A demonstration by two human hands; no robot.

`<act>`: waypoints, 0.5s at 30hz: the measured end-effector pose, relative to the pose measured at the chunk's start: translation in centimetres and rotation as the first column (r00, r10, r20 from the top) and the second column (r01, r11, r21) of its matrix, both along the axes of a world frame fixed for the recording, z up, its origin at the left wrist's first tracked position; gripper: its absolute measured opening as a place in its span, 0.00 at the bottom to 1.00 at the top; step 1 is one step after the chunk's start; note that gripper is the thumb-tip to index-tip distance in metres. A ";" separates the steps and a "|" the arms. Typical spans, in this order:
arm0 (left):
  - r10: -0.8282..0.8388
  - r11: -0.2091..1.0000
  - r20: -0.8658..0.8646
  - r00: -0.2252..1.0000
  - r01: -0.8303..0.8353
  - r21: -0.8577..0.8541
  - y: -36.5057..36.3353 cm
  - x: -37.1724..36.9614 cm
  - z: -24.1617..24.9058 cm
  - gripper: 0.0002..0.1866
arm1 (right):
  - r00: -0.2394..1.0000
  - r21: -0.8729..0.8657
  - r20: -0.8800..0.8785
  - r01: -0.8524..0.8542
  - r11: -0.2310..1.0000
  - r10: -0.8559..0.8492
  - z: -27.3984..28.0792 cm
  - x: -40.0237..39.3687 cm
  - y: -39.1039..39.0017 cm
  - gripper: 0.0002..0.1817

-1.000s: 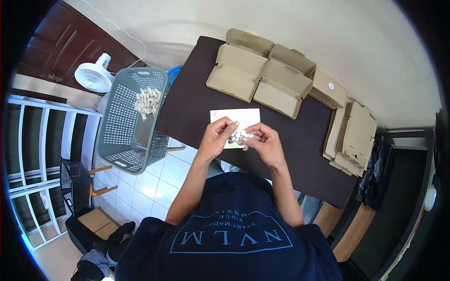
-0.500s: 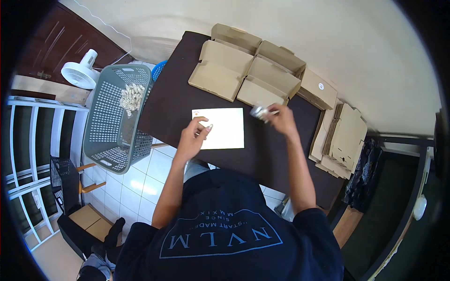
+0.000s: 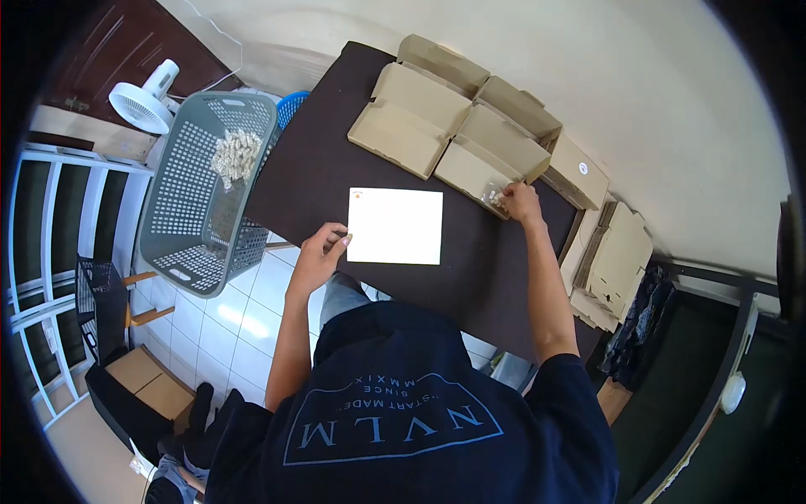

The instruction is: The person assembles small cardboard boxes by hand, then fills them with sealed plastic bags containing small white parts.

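Note:
A white sheet (image 3: 395,227) with a small orange mark in its corner lies flat on the dark brown table. My left hand (image 3: 317,259) is at its left edge, thumb and fingers closed on that edge. To the right, my right hand (image 3: 522,203) pinches a small clear plastic packet (image 3: 494,195) with pale bits inside. That packet is in the front right corner of an open cardboard box (image 3: 474,172). Another open cardboard box (image 3: 399,134) stands beside it on the left.
A grey plastic basket (image 3: 159,214) with pale packing pieces (image 3: 235,155) stands left of the table (image 3: 290,181). Closed box (image 3: 578,172) and stacked flat cardboard (image 3: 611,260) are at right. A white fan (image 3: 138,107) is beyond the basket. Another person's legs (image 3: 201,428) show at lower left.
My right hand has carried the packet from above the table into the right open box. My left hand has drawn back from over the sheet to its left edge. The view has shifted slightly.

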State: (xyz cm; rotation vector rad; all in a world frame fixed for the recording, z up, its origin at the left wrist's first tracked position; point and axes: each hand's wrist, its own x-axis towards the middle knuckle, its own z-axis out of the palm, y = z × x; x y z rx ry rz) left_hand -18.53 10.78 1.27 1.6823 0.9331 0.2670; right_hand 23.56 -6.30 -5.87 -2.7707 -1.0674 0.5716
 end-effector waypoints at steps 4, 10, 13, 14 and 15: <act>-0.005 1.000 -0.024 1.000 0.005 0.016 0.2 -1.5 -0.4 0.10 | 1.000 -0.057 -0.010 -0.006 0.998 0.006 0.3 -0.1 -0.1 0.12; 0.056 0.996 0.005 0.998 -0.056 0.067 1.5 -4.1 -0.9 0.11 | 0.996 -0.109 -0.011 -0.091 0.990 0.090 0.7 0.0 0.2 0.15; 0.084 0.994 0.030 0.996 -0.086 0.070 3.4 -6.0 0.1 0.11 | 0.979 0.020 0.110 -0.173 0.985 0.169 0.3 -0.1 0.2 0.15; 0.114 0.989 0.032 0.993 -0.117 0.090 4.2 -6.7 0.5 0.11 | 0.992 0.053 0.102 -0.084 0.995 0.078 0.4 -0.6 0.7 0.10; 0.143 0.985 0.066 0.988 -0.148 0.083 5.2 -7.5 0.9 0.10 | 0.986 0.064 0.120 -0.122 0.990 0.113 -0.4 -0.2 0.5 0.10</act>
